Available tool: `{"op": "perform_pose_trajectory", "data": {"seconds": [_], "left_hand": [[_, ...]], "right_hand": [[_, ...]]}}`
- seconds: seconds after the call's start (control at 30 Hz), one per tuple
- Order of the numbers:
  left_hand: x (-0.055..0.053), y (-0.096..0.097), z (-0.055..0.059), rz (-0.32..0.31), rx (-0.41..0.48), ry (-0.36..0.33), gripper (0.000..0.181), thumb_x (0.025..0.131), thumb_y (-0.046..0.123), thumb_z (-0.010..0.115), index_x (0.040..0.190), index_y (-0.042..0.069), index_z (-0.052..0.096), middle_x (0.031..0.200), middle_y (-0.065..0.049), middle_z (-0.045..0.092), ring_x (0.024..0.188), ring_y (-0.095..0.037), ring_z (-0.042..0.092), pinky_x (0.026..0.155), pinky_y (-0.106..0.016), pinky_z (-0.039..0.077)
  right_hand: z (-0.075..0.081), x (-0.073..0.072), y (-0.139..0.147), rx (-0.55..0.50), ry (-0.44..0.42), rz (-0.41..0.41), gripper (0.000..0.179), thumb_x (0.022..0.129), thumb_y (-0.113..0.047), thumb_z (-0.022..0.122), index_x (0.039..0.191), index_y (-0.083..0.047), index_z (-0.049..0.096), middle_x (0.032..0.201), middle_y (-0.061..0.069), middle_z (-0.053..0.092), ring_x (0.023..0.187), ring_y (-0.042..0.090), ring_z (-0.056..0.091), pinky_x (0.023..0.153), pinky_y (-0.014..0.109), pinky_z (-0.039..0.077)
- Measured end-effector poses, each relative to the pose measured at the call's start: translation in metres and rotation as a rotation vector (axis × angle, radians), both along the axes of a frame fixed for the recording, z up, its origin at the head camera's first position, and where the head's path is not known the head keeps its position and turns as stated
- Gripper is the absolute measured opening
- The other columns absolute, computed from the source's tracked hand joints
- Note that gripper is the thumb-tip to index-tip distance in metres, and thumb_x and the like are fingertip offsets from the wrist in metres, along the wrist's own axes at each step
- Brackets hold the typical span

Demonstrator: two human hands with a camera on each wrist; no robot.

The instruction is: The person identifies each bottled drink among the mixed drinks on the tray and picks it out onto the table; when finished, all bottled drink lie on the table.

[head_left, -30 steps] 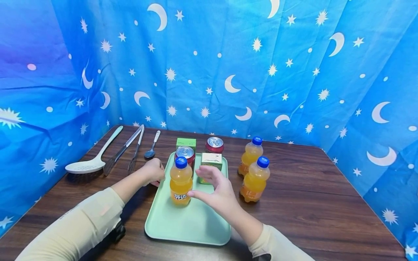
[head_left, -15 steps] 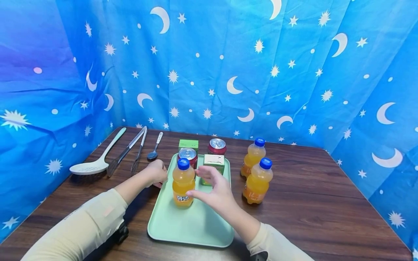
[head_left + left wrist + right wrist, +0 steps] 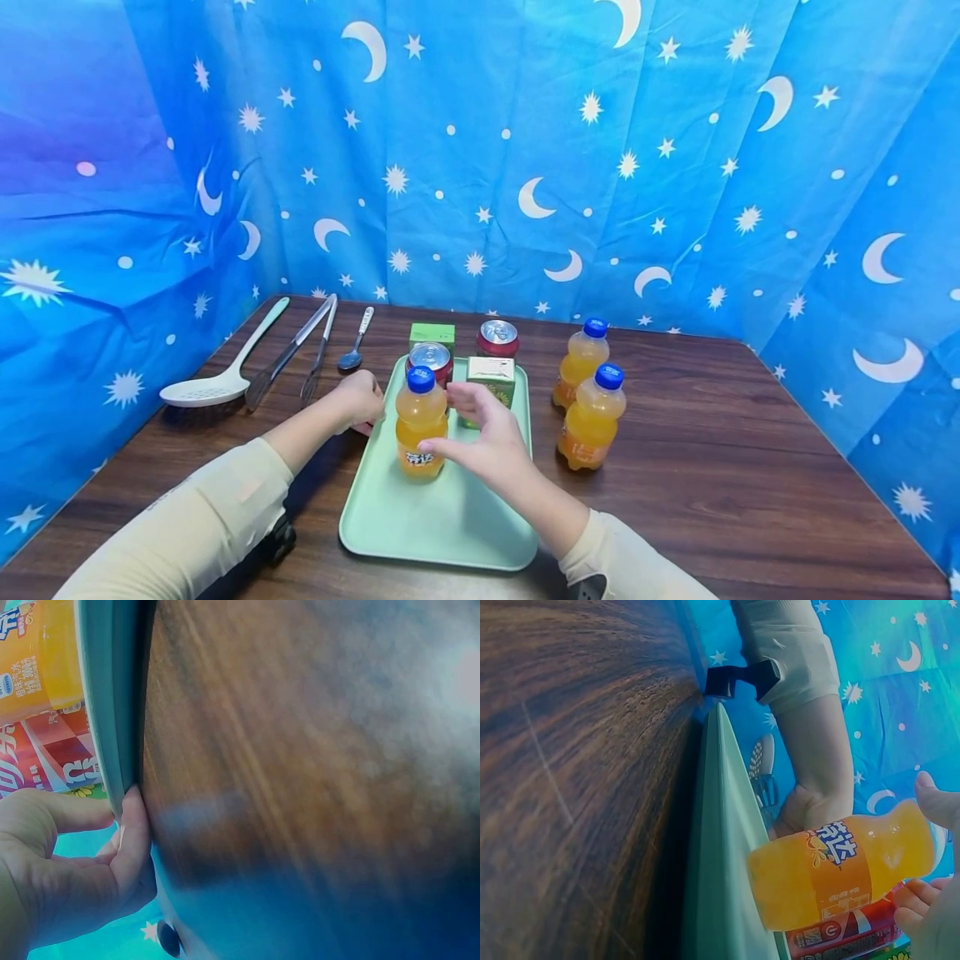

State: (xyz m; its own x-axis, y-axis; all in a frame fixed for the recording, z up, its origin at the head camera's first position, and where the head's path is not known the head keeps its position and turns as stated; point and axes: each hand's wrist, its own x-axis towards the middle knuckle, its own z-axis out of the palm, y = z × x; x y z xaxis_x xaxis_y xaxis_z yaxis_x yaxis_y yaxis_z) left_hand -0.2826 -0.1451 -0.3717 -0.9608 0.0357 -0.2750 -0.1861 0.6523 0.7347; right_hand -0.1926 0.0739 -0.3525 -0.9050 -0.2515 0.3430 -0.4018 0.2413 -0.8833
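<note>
My left hand (image 3: 360, 402) pinches the left rim of a light green tray (image 3: 438, 533) between thumb and fingers; the left wrist view shows the grip closely. An orange soda bottle (image 3: 422, 429) with a blue cap stands upright on the tray. To its right, my right hand (image 3: 491, 442) has thumb and fingers spread around the bottle's side without closing on it. In the right wrist view a gap shows between the thumb and the bottle (image 3: 817, 870). Behind the bottle on the tray are a red can (image 3: 430, 358) and a green box (image 3: 491, 375), partly hidden by the right hand.
A second green box (image 3: 432, 333) and another red can (image 3: 497, 336) stand farther back. Two more orange soda bottles (image 3: 592, 417) are right of the tray on the wooden table (image 3: 720, 467). Left lie a slotted turner (image 3: 206, 388), tongs (image 3: 296, 346) and a spoon (image 3: 356, 342).
My right hand has shifted slightly left, its thumb now overlapping the bottle's front in the head view. The left hand stays on the rim. The head view has shifted a little.
</note>
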Motion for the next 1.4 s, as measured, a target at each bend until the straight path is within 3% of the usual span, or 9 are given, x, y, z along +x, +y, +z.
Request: {"op": "perform_pose_trajectory", "data": {"seconds": [0.3, 0.53, 0.8, 1.4], "left_hand": [[-0.002, -0.001, 0.0, 0.0, -0.002, -0.004, 0.027, 0.079, -0.01, 0.059, 0.069, 0.004, 0.039, 0.076, -0.013, 0.044, 0.061, -0.022, 0.051, 0.053, -0.033, 0.054], [-0.004, -0.001, -0.001, 0.005, 0.006, -0.011, 0.014, 0.08, -0.01, 0.059, 0.083, -0.004, 0.047, 0.087, -0.016, 0.049, 0.07, -0.025, 0.056, 0.055, -0.033, 0.055], [-0.004, -0.001, -0.002, -0.004, 0.011, -0.004, 0.025, 0.078, -0.011, 0.058, 0.068, 0.004, 0.041, 0.077, -0.013, 0.046, 0.063, -0.022, 0.053, 0.054, -0.033, 0.054], [0.0, -0.001, 0.0, -0.01, 0.009, -0.008, 0.025, 0.079, -0.011, 0.055, 0.067, 0.005, 0.039, 0.073, -0.012, 0.045, 0.059, -0.021, 0.051, 0.052, -0.034, 0.054]], "right_hand": [[-0.001, -0.003, -0.005, 0.02, 0.013, 0.0, 0.067, 0.069, -0.029, 0.084, 0.125, -0.012, 0.051, 0.121, 0.0, 0.058, 0.109, 0.015, 0.056, 0.094, 0.042, 0.044], [0.003, -0.003, -0.009, 0.021, 0.006, 0.006, 0.066, 0.07, -0.027, 0.083, 0.125, -0.01, 0.051, 0.118, 0.002, 0.059, 0.109, 0.018, 0.056, 0.095, 0.042, 0.044], [0.003, -0.005, -0.013, 0.038, -0.014, -0.003, 0.066, 0.071, -0.029, 0.083, 0.126, -0.011, 0.05, 0.118, 0.001, 0.059, 0.11, 0.015, 0.055, 0.094, 0.034, 0.045], [0.001, -0.008, -0.022, 0.069, 0.013, -0.034, 0.063, 0.072, -0.031, 0.082, 0.123, -0.011, 0.052, 0.113, -0.001, 0.06, 0.105, 0.016, 0.057, 0.089, 0.04, 0.048]]}}
